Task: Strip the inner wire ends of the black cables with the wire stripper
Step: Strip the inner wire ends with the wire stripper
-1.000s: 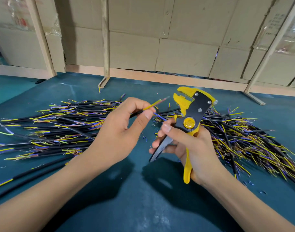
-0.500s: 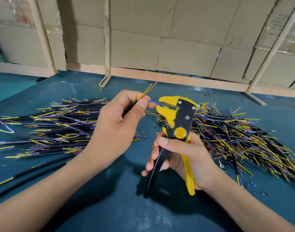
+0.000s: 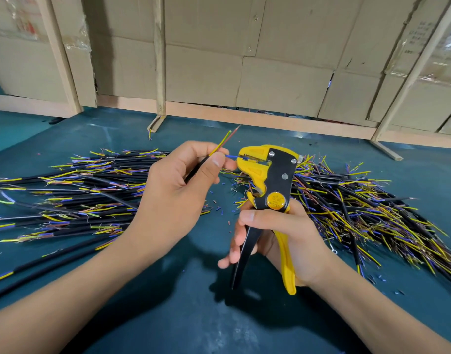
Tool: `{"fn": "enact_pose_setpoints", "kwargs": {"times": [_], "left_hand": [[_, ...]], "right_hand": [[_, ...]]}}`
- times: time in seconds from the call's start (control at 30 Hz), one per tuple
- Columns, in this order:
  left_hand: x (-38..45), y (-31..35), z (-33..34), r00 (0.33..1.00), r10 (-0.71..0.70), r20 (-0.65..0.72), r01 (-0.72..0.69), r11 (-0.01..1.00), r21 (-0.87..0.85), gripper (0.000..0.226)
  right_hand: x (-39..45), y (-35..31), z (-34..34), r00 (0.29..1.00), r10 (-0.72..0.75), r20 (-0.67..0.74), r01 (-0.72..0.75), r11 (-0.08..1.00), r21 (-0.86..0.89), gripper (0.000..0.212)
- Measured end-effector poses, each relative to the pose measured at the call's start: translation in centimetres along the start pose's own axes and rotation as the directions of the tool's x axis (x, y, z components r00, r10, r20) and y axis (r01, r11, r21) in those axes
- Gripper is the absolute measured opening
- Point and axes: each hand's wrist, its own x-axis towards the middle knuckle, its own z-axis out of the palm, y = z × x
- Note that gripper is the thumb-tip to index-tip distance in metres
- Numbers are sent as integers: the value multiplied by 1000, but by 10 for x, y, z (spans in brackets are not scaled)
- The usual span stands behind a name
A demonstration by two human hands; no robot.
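Left hand (image 3: 178,190) pinching black cable (image 3: 193,172), blue wire (image 3: 232,157) in wire stripper (image 3: 267,180) mouth, right hand (image 3: 290,238) gripping handles

- A second ago my right hand (image 3: 283,233) had the wire stripper (image 3: 266,185) up and away from the cable; now I've swung its head over to my left hand (image 3: 183,190).
- The blue wire (image 3: 230,157) was hanging free then; now its tip sits in the stripper's mouth.
- The yellow-green wire (image 3: 223,143) has tipped up steeper.
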Motion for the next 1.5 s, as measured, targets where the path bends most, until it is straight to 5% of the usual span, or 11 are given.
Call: {"fn": "enact_pose_setpoints", "kwargs": {"times": [0.57, 0.73, 1.07, 1.5], "left_hand": [[1, 2, -2, 1000, 20, -16, -20, 1000, 15, 8], [5, 2, -7, 997, -24, -68, 26, 999, 40, 11], [8, -1, -15, 982, -119, 147, 134, 986, -94, 18], [10, 2, -14, 989, -138, 44, 143, 977, -157, 23]], "right_hand": [[0, -4, 8, 995, -4, -104, 10, 998, 58, 14], [3, -7, 1, 997, 11, -73, -2, 994, 113, 16], [-1, -14, -7, 996, 54, 65, -51, 998, -49, 17], [-2, -8, -8, 988, 61, 141, -43, 991, -127, 16]]}}
